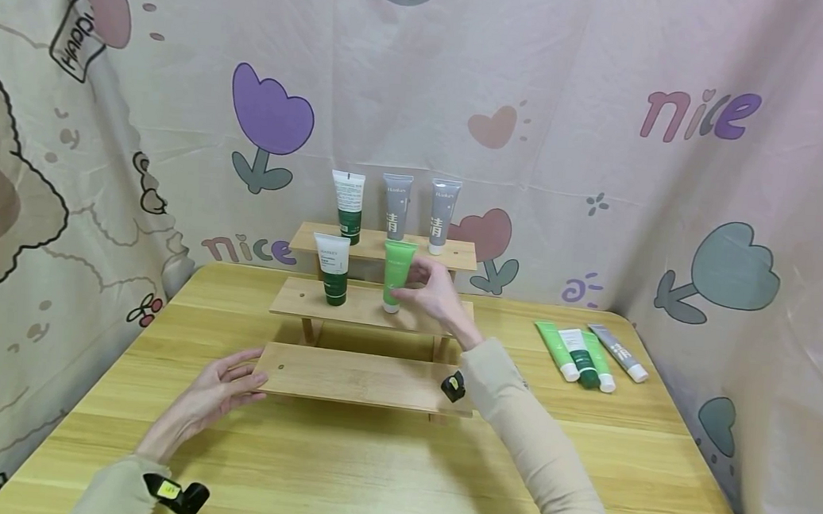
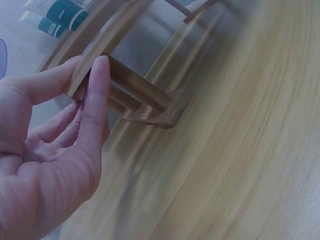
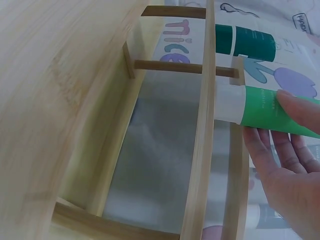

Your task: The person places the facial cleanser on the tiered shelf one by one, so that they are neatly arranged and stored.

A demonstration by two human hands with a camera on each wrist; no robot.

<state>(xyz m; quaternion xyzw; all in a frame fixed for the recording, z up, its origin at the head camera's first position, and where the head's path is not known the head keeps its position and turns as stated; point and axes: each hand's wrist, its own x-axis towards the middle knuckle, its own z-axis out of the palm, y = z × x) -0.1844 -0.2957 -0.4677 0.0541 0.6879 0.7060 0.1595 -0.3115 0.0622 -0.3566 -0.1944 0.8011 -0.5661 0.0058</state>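
Note:
My right hand (image 1: 438,292) pinches a light green squeeze tube (image 1: 398,266) that stands cap down on the middle step of a three-step wooden stand (image 1: 367,377). In the right wrist view the thumb and fingers lie around the tube's green body (image 3: 267,110), its white cap at the step's edge. My left hand (image 1: 219,387) grips the left end of the lowest step, and in the left wrist view thumb and finger pinch the board's corner (image 2: 82,80). A white and dark green tube (image 1: 332,263) stands to the left on the same middle step.
On the top step stand a white and green tube (image 1: 347,205) and two grey tubes (image 1: 397,204). Several tubes lie at the table's right, among them a green one (image 1: 555,348) and a grey one (image 1: 618,351). A printed curtain (image 1: 577,141) hangs behind the table (image 1: 339,475).

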